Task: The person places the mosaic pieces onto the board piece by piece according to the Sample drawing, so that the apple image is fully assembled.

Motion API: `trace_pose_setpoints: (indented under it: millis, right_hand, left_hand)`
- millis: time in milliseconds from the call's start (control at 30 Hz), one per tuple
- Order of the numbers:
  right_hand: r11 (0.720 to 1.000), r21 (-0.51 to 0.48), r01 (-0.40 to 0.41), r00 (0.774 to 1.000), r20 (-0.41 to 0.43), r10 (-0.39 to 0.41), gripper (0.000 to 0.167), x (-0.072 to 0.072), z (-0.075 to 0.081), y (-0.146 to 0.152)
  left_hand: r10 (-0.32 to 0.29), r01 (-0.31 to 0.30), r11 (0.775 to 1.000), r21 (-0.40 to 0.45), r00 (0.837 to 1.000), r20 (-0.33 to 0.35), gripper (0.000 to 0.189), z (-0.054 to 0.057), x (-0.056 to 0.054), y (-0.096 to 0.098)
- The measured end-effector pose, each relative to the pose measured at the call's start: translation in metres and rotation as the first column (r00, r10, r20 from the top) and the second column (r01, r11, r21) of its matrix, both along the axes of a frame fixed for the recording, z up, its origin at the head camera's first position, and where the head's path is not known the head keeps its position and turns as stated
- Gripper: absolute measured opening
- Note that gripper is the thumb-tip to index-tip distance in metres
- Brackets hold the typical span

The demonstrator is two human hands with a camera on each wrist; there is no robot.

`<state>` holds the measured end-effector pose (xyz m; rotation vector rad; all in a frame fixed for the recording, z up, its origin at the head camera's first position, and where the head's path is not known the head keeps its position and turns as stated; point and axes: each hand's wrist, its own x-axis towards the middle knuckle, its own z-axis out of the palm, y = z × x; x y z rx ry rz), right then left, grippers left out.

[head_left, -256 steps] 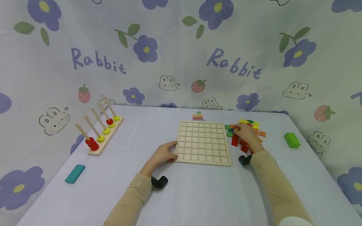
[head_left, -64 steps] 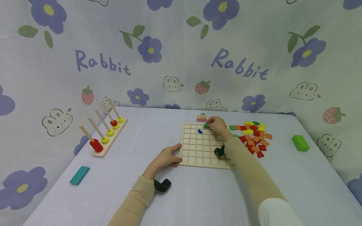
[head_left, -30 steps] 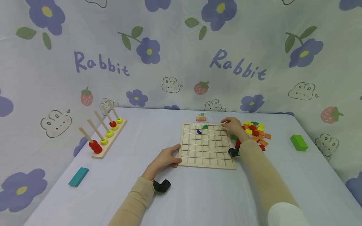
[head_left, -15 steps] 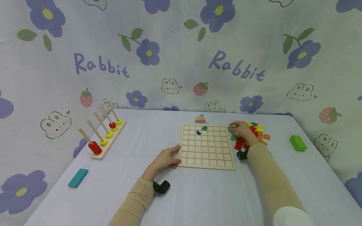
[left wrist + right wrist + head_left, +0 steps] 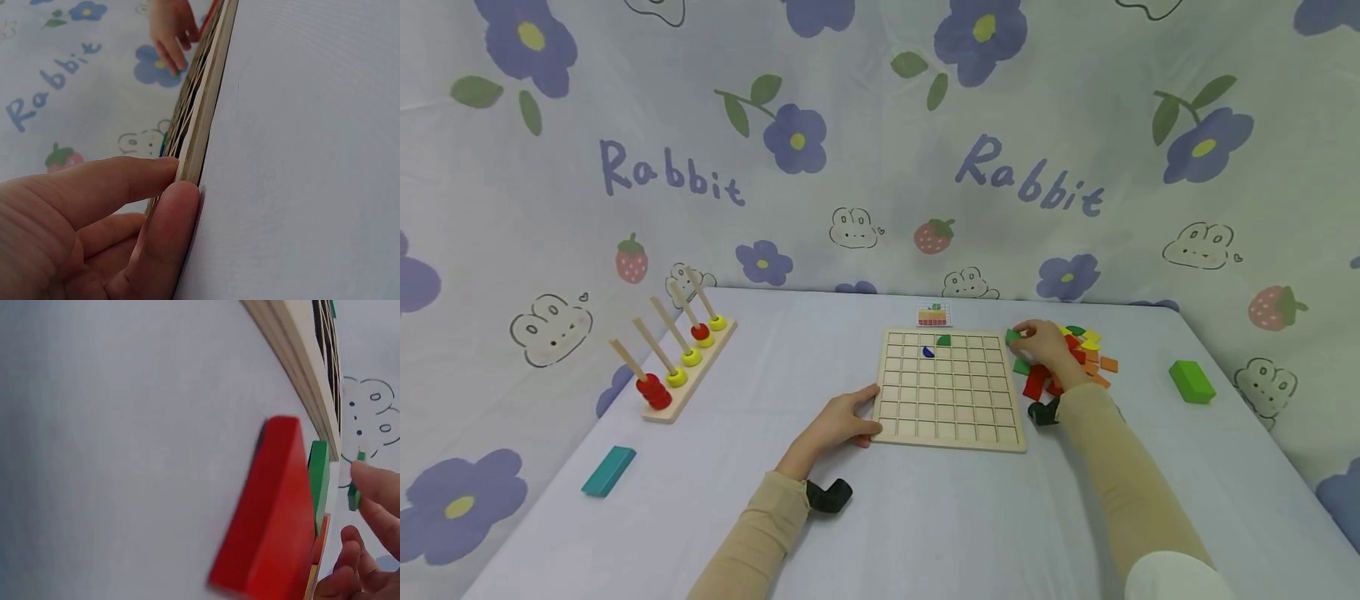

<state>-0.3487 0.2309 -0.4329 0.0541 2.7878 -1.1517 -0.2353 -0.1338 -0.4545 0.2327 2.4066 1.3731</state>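
A square wooden grid board lies in the middle of the table. On it sit a green quarter-round tile and a small dark blue piece near the far edge. My left hand holds the board's near left corner; in the left wrist view the thumb and index finger meet its edge. Just past the board's right edge, my right hand pinches a small green tile between thumb and finger, raised off the table in the right wrist view. Red tiles and another green tile lie under this hand.
Loose red, yellow and orange tiles spread right of the board. A picture card lies behind it. A peg stand with red and yellow beads and a teal block are at left, a bright green block at far right.
The right hand set the green quarter-round on the board, then moved right to the loose tiles and lifted a green one. The blue piece appeared on the board earlier. The left hand stays put.
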Motion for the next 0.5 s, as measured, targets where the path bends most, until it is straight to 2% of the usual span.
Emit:
trace_pose_setpoints:
  millis: [133,267,500]
  right_hand:
    - [0.993,-0.115,0.016,1.0,-0.013,-0.018,0.045,-0.002,0.002,-0.008]
    - [0.969,-0.246,0.004,1.0,0.008,-0.002,0.046,-0.004,0.003,-0.021]
    - [0.967,-0.254,-0.028,0.999,0.011,0.032,0.035,-0.008,0.0,-0.05]
  left_hand:
    - [0.0,0.0,1.0,-0.004,1.0,-0.005,0.072,0.001,0.0,0.0]
    - [0.004,-0.004,1.0,-0.002,1.0,-0.003,0.072,0.003,0.001,0.0]
    - [0.003,-0.003,1.0,0.007,1.0,0.003,0.072,0.002,0.001,0.0]
